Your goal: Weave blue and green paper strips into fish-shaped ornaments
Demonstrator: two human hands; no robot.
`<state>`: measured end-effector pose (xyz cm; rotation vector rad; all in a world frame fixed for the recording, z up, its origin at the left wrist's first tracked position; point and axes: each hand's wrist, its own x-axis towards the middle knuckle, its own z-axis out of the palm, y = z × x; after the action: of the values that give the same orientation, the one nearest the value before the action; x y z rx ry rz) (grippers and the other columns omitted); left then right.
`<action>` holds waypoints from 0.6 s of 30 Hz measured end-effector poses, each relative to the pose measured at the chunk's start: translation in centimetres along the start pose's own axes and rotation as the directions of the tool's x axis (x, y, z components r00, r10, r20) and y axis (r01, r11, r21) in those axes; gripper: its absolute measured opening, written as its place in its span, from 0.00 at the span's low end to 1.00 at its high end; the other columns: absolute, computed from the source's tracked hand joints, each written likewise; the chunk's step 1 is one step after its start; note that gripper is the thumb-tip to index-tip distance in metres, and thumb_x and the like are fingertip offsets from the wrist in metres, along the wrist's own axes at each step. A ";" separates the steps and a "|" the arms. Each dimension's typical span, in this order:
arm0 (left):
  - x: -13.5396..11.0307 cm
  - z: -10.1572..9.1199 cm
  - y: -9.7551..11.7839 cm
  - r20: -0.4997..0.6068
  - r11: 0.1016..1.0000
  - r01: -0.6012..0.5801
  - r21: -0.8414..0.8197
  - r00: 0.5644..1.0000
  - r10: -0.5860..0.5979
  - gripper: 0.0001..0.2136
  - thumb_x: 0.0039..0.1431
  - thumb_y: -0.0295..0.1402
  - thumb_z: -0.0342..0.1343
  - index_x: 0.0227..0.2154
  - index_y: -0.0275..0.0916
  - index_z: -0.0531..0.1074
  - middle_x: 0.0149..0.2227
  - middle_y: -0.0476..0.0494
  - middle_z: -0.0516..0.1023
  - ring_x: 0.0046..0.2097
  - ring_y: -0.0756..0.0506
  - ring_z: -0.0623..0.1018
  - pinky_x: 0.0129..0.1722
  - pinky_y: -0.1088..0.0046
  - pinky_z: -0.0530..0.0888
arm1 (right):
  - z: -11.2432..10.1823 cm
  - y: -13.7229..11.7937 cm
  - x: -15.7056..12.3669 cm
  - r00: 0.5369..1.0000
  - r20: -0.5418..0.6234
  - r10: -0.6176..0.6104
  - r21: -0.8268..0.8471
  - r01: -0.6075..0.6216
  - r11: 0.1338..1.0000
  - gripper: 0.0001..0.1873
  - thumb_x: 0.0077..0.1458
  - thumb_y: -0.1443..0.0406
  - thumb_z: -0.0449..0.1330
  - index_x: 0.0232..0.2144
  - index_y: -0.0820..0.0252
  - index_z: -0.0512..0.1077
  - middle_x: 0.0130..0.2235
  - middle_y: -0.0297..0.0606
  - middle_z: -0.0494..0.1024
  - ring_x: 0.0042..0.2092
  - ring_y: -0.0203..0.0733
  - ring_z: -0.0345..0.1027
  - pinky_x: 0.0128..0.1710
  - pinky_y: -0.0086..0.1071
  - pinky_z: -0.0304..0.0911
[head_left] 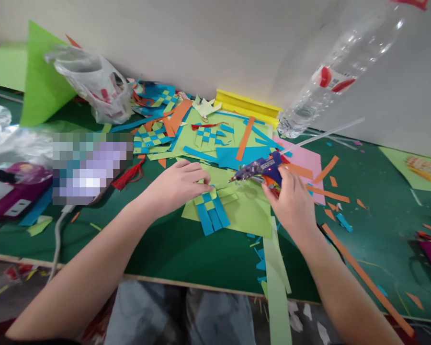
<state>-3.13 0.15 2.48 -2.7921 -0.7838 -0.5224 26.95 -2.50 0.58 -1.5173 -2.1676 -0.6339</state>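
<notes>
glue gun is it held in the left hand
No, the right hand grips the glue gun, while the left hand presses on the woven paper strips.

You have a clear plastic bottle (330,81) at the upper right of the frame and a crumpled plastic bag (93,91) at the upper left, beside a green paper cone (43,81). Yellow strips (247,106) lie against the wall at top centre. A pink sheet (305,160) lies right of centre, and a red tassel (129,175) left of centre.
</notes>
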 end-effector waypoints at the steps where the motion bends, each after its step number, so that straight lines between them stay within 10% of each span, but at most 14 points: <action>1: 0.0 -0.1 0.0 0.001 1.000 0.004 -0.005 1.000 -0.004 0.10 0.65 0.26 0.50 0.37 0.42 0.77 0.38 0.48 0.79 0.41 0.46 0.75 0.40 0.66 0.67 | 0.2 -0.2 -0.2 1.000 -0.008 -0.030 -0.005 0.030 1.000 0.25 0.63 0.58 0.53 0.55 0.71 0.60 0.44 0.57 0.76 0.47 0.55 0.73 0.40 0.44 0.71; 18: 0.1 0.0 0.2 -0.025 0.998 0.061 -0.014 0.998 -0.061 0.09 0.67 0.27 0.48 0.36 0.40 0.73 0.39 0.48 0.81 0.42 0.47 0.76 0.45 0.65 0.65 | 0.0 -1.6 -0.9 0.984 -0.005 -0.179 -0.079 0.178 0.981 0.21 0.64 0.62 0.52 0.55 0.72 0.62 0.45 0.54 0.78 0.46 0.51 0.75 0.42 0.39 0.73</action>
<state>-2.98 -0.02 2.53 -2.7757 -0.8657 -0.5742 25.74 -3.66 -0.15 -1.3620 -2.3120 -0.7937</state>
